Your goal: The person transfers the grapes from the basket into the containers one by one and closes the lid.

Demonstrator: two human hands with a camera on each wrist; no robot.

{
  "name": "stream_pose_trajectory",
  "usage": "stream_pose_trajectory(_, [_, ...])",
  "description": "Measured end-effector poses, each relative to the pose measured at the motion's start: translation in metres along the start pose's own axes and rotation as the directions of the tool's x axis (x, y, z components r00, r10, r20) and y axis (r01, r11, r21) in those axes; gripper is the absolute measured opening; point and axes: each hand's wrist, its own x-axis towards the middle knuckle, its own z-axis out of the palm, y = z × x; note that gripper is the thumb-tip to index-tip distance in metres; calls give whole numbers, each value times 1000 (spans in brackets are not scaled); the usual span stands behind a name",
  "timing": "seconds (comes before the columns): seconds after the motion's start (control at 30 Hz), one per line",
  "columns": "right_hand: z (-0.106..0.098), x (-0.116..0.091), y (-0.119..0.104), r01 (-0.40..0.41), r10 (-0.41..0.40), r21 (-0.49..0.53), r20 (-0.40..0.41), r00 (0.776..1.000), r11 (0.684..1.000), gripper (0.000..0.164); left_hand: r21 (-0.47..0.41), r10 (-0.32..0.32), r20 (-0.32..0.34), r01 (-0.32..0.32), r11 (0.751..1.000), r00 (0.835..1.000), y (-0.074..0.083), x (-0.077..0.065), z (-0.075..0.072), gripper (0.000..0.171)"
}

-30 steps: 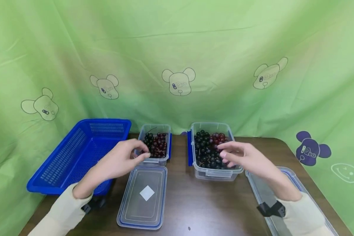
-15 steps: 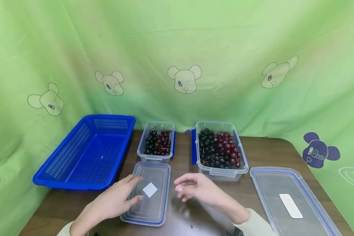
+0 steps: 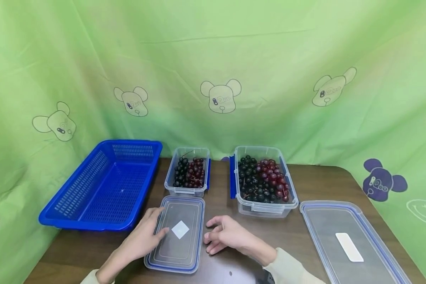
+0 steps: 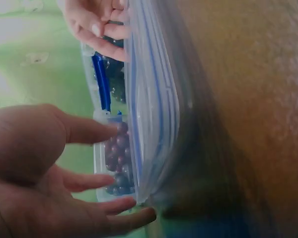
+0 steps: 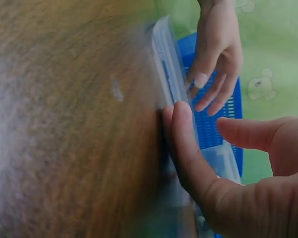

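A clear rectangular lid with a blue seal and a white diamond label lies flat on the table. My left hand is at its left edge, thumb over the top, fingers spread along the side. In the left wrist view, the fingers look loosely extended; I cannot tell whether they touch the lid. Just off the lid's right edge is my right hand, fingers gently bent, holding nothing. Behind the lid stands a small clear container of dark and red grapes.
A larger clear container of black and red grapes stands at back right. Its size matches the larger lid lying at the right. A blue plastic basket sits at the left. Behind the table hangs a green curtain.
Both hands have drawn back from above the two grape containers toward the small lid. Left hand has come to the lid's left edge; right hand has moved left, beside its right edge.
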Motion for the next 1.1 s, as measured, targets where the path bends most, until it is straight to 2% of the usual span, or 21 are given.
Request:
stream_pose_trajectory(0.1, [-1,4,2,-6,6,18,3,1000,1000,52,-5,-23,-20,22,1000,1000,-2,2,-2,62])
stream_pose_trajectory(0.27, [-2,7,3,-5,5,37,2,1000,999,57,-19,-56,-6,56,998,998,-4,2,-6,62])
stream_pose_trajectory(0.5, [1,13,3,-1,1,51,2,1000,999,47,55,-30,-12,30,998,999,-1,-1,-7,52])
stream_pose_trajectory(0.7, [3,17,6,-9,10,49,-8,1000,999,40,82,-14,-45,18,996,999,0,2,-9,37])
stream_pose_trajectory(0.8, [3,17,6,-13,14,47,-14,1000,999,39,87,-24,-41,28,996,999,-1,3,-9,32])
stream_pose_trajectory(0.97, [3,16,8,-13,14,42,-24,1000,999,38,43,-56,-30,57,997,998,-5,4,-7,26])
stream_pose_trajectory(1.1, [2,14,8,-14,15,40,-24,1000,999,36,4,-63,-44,64,998,997,-6,0,-6,29])
